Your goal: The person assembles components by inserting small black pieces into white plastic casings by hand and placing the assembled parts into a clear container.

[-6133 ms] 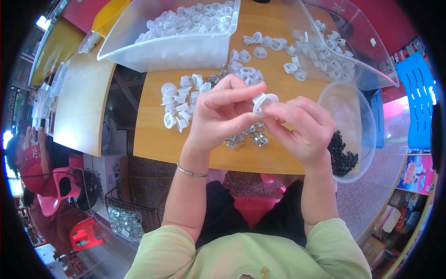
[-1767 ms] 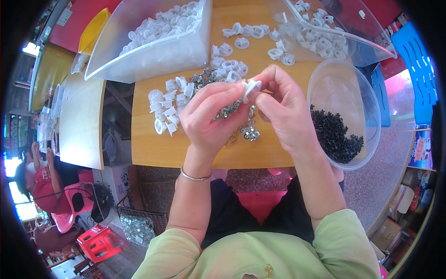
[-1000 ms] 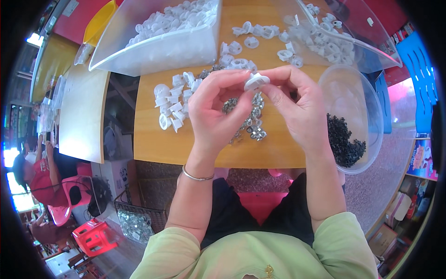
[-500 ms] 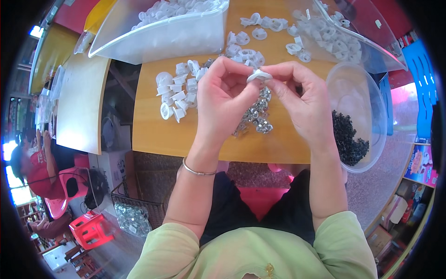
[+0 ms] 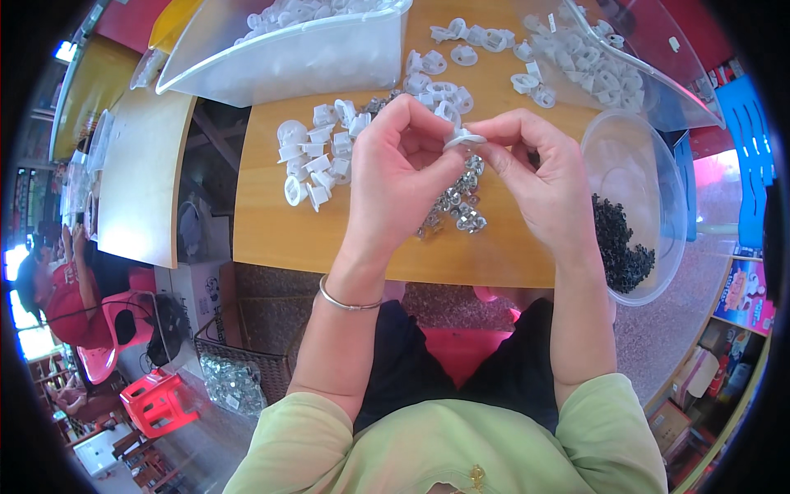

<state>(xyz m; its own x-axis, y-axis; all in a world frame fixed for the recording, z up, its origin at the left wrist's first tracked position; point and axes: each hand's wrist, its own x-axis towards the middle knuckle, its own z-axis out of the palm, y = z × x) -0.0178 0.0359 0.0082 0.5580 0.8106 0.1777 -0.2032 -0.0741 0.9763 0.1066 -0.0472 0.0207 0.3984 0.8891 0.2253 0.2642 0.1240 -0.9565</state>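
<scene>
Gripping one small white plastic piece (image 5: pixel 466 139) between left hand (image 5: pixel 399 169) and right hand (image 5: pixel 535 169), raised over the table (image 5: pixel 288 239), roughly midway between left and right. Tilted, with a rounded, disc-like rim in view. At the left of the piece, a closed grip, pinching with thumb and forefinger, other fingers curled inward. At the right, an equally closed grip, pinching the same piece with thumb and forefinger. Cannot make out the parts of it covered by the fingertips.

On the left wrist, a thin silver bracelet (image 5: pixel 350 307). On the table, between the wrists in view, a loose pile of shiny metal parts (image 5: pixel 469 218), partly hidden by the left hand. Left of that hand, a jumbled cluster of white pieces (image 5: pixel 319 152), turned at various angles. Beyond, toward the far side, further loose groups of similar pieces (image 5: pixel 485 38).

At far left, a translucent bin (image 5: pixel 288 74) heaped with white pieces; at far right, a clear bin (image 5: pixel 691 103) with more showing through. On the right, just beside the right forearm, a round clear tub (image 5: pixel 681 214) holding small black parts (image 5: pixel 623 247). At near left, on the floor, a brown basket (image 5: pixel 276 354) and a red stool (image 5: pixel 156 403).
</scene>
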